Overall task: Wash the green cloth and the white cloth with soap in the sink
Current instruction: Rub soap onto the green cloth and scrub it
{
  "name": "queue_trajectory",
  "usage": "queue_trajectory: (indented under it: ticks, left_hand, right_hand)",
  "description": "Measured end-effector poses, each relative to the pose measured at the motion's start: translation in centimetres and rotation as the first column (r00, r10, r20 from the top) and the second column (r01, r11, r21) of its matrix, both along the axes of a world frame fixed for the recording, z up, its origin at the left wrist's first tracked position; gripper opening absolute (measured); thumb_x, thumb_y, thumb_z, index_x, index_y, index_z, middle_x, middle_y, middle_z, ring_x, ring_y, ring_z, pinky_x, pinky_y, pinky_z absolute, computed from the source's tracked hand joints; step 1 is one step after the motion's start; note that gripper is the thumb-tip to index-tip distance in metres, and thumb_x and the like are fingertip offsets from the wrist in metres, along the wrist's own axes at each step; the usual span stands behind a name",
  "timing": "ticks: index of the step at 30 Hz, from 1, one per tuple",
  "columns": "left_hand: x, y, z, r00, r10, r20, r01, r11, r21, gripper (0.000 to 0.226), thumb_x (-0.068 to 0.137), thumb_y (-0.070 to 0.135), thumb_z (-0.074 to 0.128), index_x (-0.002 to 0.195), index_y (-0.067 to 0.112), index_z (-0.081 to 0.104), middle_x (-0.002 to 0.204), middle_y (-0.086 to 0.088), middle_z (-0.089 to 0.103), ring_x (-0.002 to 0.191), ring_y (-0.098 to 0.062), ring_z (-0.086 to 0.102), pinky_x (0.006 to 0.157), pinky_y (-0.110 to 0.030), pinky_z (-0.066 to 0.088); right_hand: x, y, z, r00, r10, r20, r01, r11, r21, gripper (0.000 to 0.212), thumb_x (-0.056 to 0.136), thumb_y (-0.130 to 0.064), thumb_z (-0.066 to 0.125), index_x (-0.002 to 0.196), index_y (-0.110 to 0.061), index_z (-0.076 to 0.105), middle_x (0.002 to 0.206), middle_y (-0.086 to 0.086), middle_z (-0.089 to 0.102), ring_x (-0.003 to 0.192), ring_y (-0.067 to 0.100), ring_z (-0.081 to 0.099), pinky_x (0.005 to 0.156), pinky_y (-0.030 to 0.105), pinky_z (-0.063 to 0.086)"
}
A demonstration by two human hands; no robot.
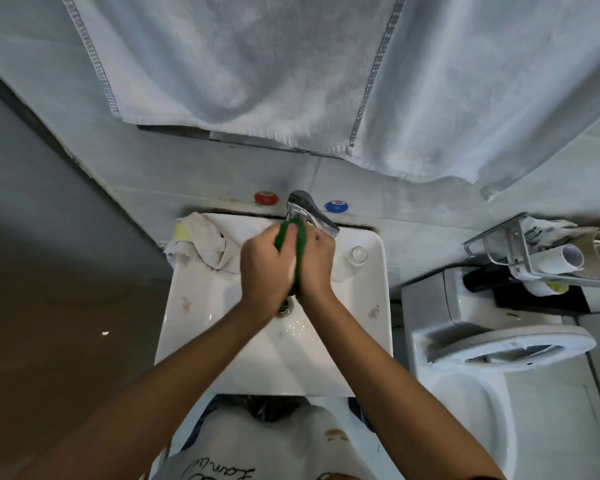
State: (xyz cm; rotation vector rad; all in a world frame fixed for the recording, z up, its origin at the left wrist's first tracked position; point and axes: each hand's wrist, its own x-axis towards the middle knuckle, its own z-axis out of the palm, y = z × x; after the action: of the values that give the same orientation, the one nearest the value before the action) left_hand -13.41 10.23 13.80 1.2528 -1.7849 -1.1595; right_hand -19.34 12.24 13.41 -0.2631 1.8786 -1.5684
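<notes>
green cloth (291,244) | long axis toward tap (309,209) | between both hands' grip

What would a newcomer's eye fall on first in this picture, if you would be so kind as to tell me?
First, the two hands meeting over the middle of the sink: the left hand and right hand press the green cloth between them, just below the tap. Next, the white cloth lies crumpled on the sink's far left corner. Large pale towels hang across the top of the view.
</notes>
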Motion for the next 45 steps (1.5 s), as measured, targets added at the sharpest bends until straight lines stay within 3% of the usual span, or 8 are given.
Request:
queue_trajectory:
  ticks: [3, 8, 12, 15, 29, 35, 41, 45]
  left_hand:
    - [0.0, -3.2, -0.6, 0.993, 0.121, 0.009, -0.122, 0.990, 0.071, 0.033, 0.095, 0.022, 0.051, 0.064, 0.010, 0.052, 0.056, -0.002, 0.051, 0.057, -0.025, 0.049, 0.059, -0.039, 0.044]
    - [0.1, -0.9, 0.6, 1.000, 0.028, -0.001, -0.028, 0.999, -0.041, 0.033, 0.096, 0.023, 0.049, 0.064, 0.013, 0.051, 0.054, 0.005, 0.048, 0.051, -0.010, 0.044, 0.052, -0.027, 0.036]
    - [-0.1, -2.9, 0.9, 0.996, 0.088, -0.009, -0.087, 0.996, 0.034, 0.038, 0.096, 0.020, 0.050, 0.059, 0.023, 0.045, 0.053, 0.010, 0.045, 0.050, -0.005, 0.041, 0.052, -0.026, 0.033]
    - [-0.2, 0.0, 0.7, 0.998, 0.051, -0.036, -0.050, 0.998, 0.030, 0.034, 0.096, 0.019, 0.050, 0.062, 0.021, 0.047, 0.053, 0.012, 0.045, 0.049, -0.004, 0.041, 0.051, -0.019, 0.033]
    - [-0.2, -3.1, 1.5, 0.990, 0.132, -0.046, -0.125, 0.983, 0.132, 0.036, 0.097, 0.021, 0.049, 0.062, 0.016, 0.052, 0.055, 0.008, 0.046, 0.052, -0.004, 0.042, 0.053, -0.025, 0.032]
    - [-0.4, -1.9, 1.2, 0.997, 0.077, -0.023, -0.074, 0.992, 0.101, 0.035, 0.096, 0.023, 0.049, 0.061, 0.018, 0.048, 0.056, 0.007, 0.049, 0.055, -0.012, 0.045, 0.059, -0.032, 0.039]
    - [-0.9, -0.2, 1.3, 0.999, 0.029, -0.015, -0.028, 0.999, 0.041, 0.028, 0.096, 0.021, 0.050, 0.071, 0.012, 0.058, 0.063, 0.003, 0.056, 0.057, -0.007, 0.050, 0.056, -0.022, 0.039]
    - [-0.9, -2.5, 1.1, 0.993, 0.108, -0.055, -0.104, 0.992, 0.068, 0.036, 0.096, 0.019, 0.051, 0.061, 0.019, 0.047, 0.055, 0.009, 0.048, 0.051, -0.004, 0.044, 0.052, -0.019, 0.034]
  right_hand:
    - [1.7, 0.9, 0.4, 0.992, 0.103, -0.067, -0.104, 0.994, -0.014, 0.042, 0.098, -0.019, 0.049, 0.056, -0.018, 0.045, 0.052, -0.003, 0.042, 0.050, 0.010, 0.039, 0.052, 0.026, 0.035]
    - [0.3, -0.6, 0.9, 0.994, -0.061, -0.087, 0.061, 0.998, -0.007, 0.039, 0.094, -0.011, 0.049, 0.056, -0.018, 0.048, 0.054, -0.001, 0.047, 0.058, 0.015, 0.044, 0.058, 0.033, 0.038]
    - [1.8, 0.2, 0.3, 0.996, 0.055, -0.077, -0.056, 0.998, -0.012, 0.042, 0.096, -0.017, 0.050, 0.055, -0.018, 0.046, 0.052, -0.001, 0.043, 0.053, 0.016, 0.041, 0.053, 0.030, 0.036]
    - [0.1, -0.6, 0.0, 0.996, -0.020, -0.082, 0.023, 0.999, 0.033, 0.039, 0.095, -0.016, 0.052, 0.055, -0.018, 0.052, 0.053, -0.001, 0.050, 0.058, 0.018, 0.047, 0.059, 0.037, 0.041]
    - [1.2, 0.6, 1.4, 0.986, 0.142, -0.092, -0.143, 0.990, -0.003, 0.044, 0.095, -0.014, 0.051, 0.052, -0.020, 0.041, 0.047, -0.006, 0.037, 0.048, 0.012, 0.035, 0.049, 0.027, 0.031]
    - [0.5, -0.2, 1.0, 0.995, 0.042, -0.092, -0.040, 0.999, 0.025, 0.042, 0.095, -0.015, 0.051, 0.054, -0.022, 0.048, 0.050, -0.007, 0.045, 0.055, 0.013, 0.042, 0.056, 0.031, 0.037]
    - [-0.6, -0.5, 0.5, 0.996, -0.013, -0.093, 0.014, 1.000, 0.010, 0.040, 0.092, -0.007, 0.051, 0.055, -0.022, 0.053, 0.051, -0.008, 0.049, 0.054, 0.013, 0.045, 0.058, 0.033, 0.039]
    - [0.9, 0.6, 0.0, 0.988, 0.078, -0.135, -0.078, 0.997, 0.006, 0.041, 0.093, -0.015, 0.050, 0.053, -0.021, 0.050, 0.052, -0.002, 0.047, 0.054, 0.017, 0.045, 0.055, 0.036, 0.040]
